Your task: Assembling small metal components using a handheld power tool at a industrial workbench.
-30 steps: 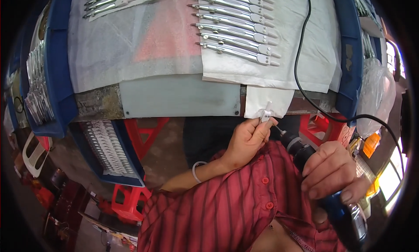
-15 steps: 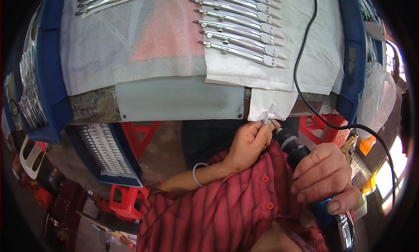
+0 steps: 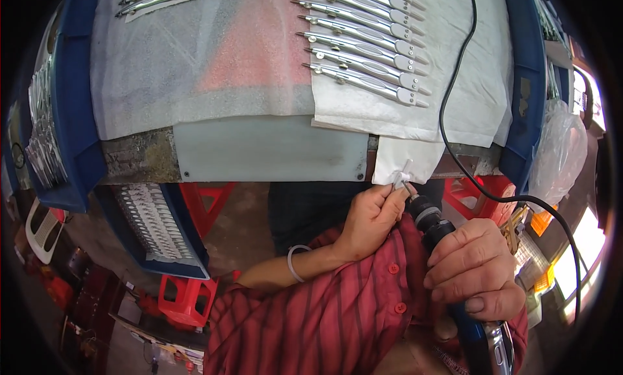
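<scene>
Pinched in the fingertips of my left hand [image 3: 371, 220] is a drawing compass [image 3: 401, 178], its silver head and short stem showing at the table's front edge and its legs mostly hidden. My right hand [image 3: 477, 264] wraps round a blue and black electric screwdriver [image 3: 433, 224]. The screwdriver's bit points up and left, meeting the compass head beside my left fingertips; whether it sits in a screw is too small to tell. Under the compass hangs a white cloth flap [image 3: 415, 153]. Several finished-looking silver compasses [image 3: 363, 76] lie in a slanted row on white cloth beyond.
A black cable [image 3: 448, 92] crosses the cloth and loops down at the right. Blue bins [image 3: 73, 109] flank the table, and another blue tray [image 3: 185, 235] of metal parts stands lower left. Red stools [image 3: 188, 303] and a clear plastic bag [image 3: 559, 151] are nearby.
The table and its compasses sit slightly farther right and lower in view. My right hand and the screwdriver have shifted a little left. Both hands keep their hold.
</scene>
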`<action>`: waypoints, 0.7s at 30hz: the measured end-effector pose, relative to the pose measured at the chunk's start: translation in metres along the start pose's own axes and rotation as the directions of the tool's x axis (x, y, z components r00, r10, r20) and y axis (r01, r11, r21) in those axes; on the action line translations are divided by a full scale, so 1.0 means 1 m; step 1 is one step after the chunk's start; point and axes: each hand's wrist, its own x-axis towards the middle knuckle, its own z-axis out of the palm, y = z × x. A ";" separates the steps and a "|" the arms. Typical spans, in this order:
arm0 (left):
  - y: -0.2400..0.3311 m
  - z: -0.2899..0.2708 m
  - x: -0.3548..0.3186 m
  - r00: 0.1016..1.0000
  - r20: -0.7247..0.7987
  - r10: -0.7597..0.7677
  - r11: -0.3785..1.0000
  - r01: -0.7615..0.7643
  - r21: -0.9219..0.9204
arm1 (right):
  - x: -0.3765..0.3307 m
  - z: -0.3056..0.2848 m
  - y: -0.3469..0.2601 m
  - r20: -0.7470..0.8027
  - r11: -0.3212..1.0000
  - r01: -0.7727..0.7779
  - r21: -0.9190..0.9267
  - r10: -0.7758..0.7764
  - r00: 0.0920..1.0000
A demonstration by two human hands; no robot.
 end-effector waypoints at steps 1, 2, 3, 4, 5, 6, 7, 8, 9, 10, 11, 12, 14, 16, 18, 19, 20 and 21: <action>0.000 0.000 0.000 1.000 -0.002 0.001 1.000 -0.001 -0.003 | 0.000 0.000 0.000 0.003 1.000 -0.002 0.002 0.002 1.000; -0.001 0.000 0.000 1.000 -0.004 0.012 1.000 -0.012 0.009 | 0.001 -0.001 0.000 0.002 1.000 -0.019 0.008 0.019 1.000; 0.000 0.000 0.000 1.000 -0.006 0.022 1.000 -0.022 0.021 | 0.002 -0.001 0.000 0.000 0.999 -0.037 0.014 0.037 0.999; 0.000 0.000 0.000 1.000 -0.007 0.022 1.000 -0.022 0.017 | 0.002 -0.001 0.001 0.003 0.999 -0.040 0.015 0.040 0.999; 0.000 0.000 0.000 0.999 -0.019 0.044 0.998 -0.043 0.045 | 0.002 -0.002 0.002 0.000 0.999 -0.038 0.029 0.038 0.999; 0.001 0.001 -0.001 0.997 -0.028 0.065 0.995 -0.063 0.074 | 0.003 -0.002 0.002 -0.003 0.999 -0.036 0.041 0.036 0.999; 0.001 0.001 -0.001 0.997 -0.027 0.066 0.995 -0.064 0.071 | 0.003 -0.003 0.003 -0.001 0.998 -0.038 0.040 0.038 0.999; 0.002 0.001 -0.001 0.997 -0.036 0.066 0.995 -0.063 0.080 | 0.004 -0.003 0.004 0.002 0.998 -0.031 0.046 0.031 1.000; 0.002 0.001 -0.001 0.997 -0.043 0.064 0.994 -0.060 0.090 | 0.004 -0.003 0.005 0.002 0.998 -0.024 0.053 0.024 1.000; 0.001 0.001 -0.001 0.997 -0.043 0.064 0.994 -0.060 0.090 | 0.004 -0.003 0.005 0.002 0.998 -0.024 0.052 0.024 1.000; -0.001 0.001 -0.001 0.997 -0.045 0.056 0.995 -0.052 0.082 | 0.004 -0.003 0.006 0.002 0.998 -0.016 0.061 0.016 1.000; -0.002 0.001 -0.001 0.998 -0.045 0.050 0.996 -0.046 0.072 | 0.005 -0.003 0.007 0.003 0.998 -0.008 0.066 0.008 1.000; -0.001 0.001 0.000 0.998 -0.041 0.057 0.995 -0.054 0.087 | 0.007 -0.002 0.005 0.002 0.998 -0.014 0.056 0.014 1.000; -0.003 0.001 0.000 0.997 -0.043 0.067 0.992 -0.062 0.108 | 0.008 -0.004 0.004 -0.002 0.999 -0.015 0.052 0.015 1.000; -0.009 0.004 0.003 0.989 -0.128 0.067 0.996 -0.060 0.065 | 0.009 -0.013 0.002 0.171 0.999 -0.027 -0.042 0.034 0.985; -0.009 0.005 0.003 0.990 -0.120 0.067 0.996 -0.059 0.067 | 0.008 -0.014 0.000 0.169 0.998 -0.025 -0.049 0.033 0.985; -0.008 0.005 0.004 0.992 -0.113 0.060 0.997 -0.054 0.058 | 0.008 -0.015 -0.002 0.163 0.996 -0.037 -0.077 0.050 0.985; -0.006 0.005 0.003 0.991 -0.119 0.057 0.997 -0.051 0.054 | 0.008 -0.016 -0.003 0.158 0.995 -0.046 -0.091 0.060 0.986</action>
